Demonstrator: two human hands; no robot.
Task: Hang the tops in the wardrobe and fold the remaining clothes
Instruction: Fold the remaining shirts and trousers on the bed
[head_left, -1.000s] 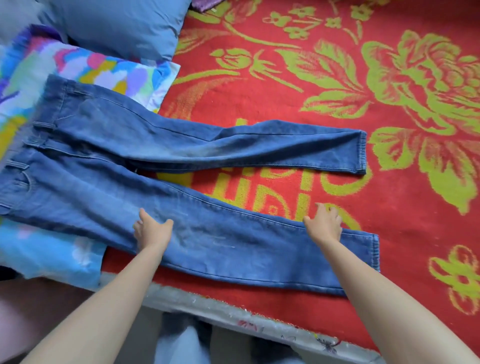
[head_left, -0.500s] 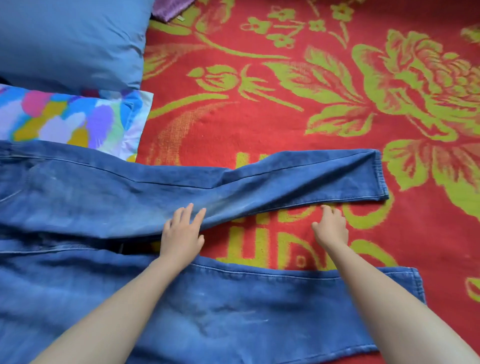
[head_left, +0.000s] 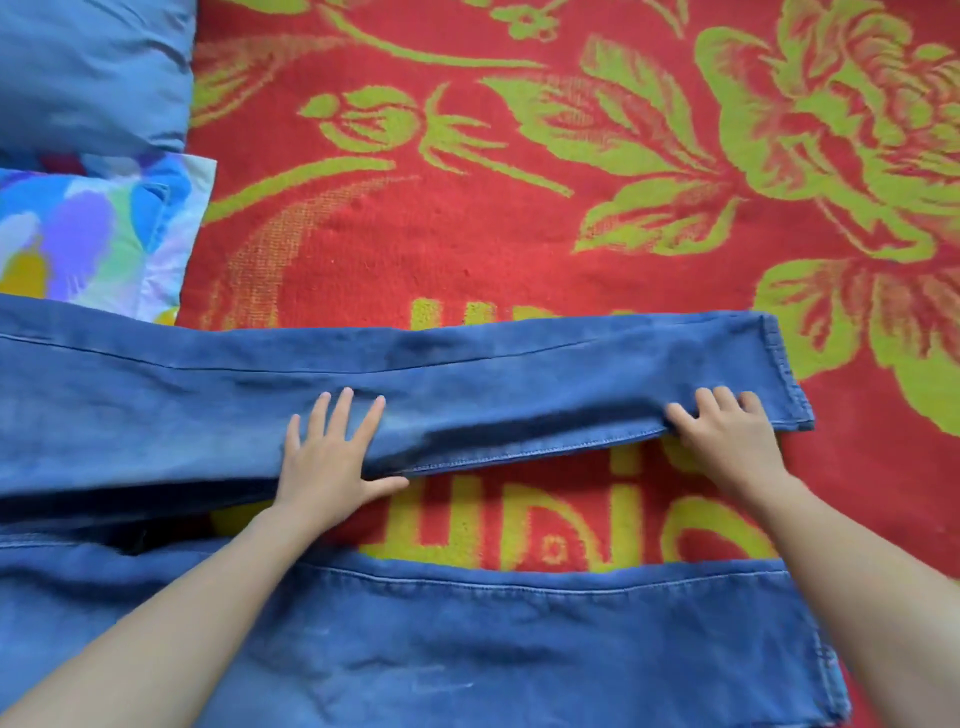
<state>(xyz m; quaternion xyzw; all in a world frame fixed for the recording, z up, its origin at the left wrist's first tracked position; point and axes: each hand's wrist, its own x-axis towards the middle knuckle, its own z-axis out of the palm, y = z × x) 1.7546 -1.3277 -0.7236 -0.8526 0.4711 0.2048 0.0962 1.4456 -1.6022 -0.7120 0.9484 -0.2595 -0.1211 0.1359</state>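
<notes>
- The red blanket (head_left: 519, 234) with green flowers covers the bed and serves as the folding surface. No wardrobe, hanger or top shows in this view, so I cannot tell how far the hanging part of the task has got.
- A pair of blue jeans (head_left: 104, 415) lies spread flat across the blanket, with the waist end running out of view on the left. It is unfolded at full length, so folding of this garment looks to be at its very start.
- The near leg (head_left: 519, 649) lies flat along the bottom of the view, under both forearms. The far leg (head_left: 519, 384) lies beyond it, and a strip of bare blanket separates the two towards the cuffs.
- A plain blue pillow (head_left: 88, 67) and a multicoloured pillow (head_left: 78, 228) sit at the upper left. The jeans overlap the edge of the patterned one.
- The left hand (head_left: 327, 457) rests flat on the far leg about midway along. Its fingers are straight and spread, and its thumb lies along the leg's near edge.
- The right hand (head_left: 727, 436) sits on the same leg just beside the cuff (head_left: 784, 374). Its fingers are bent over the cloth, and whether it pinches the edge or only presses I cannot tell.
- The hands are well apart along one leg. My judgement is that the step in hand is bringing the far leg over onto the near one.
- The lengthwise fold, the crosswise folds and any other clothes all remain to be done.
</notes>
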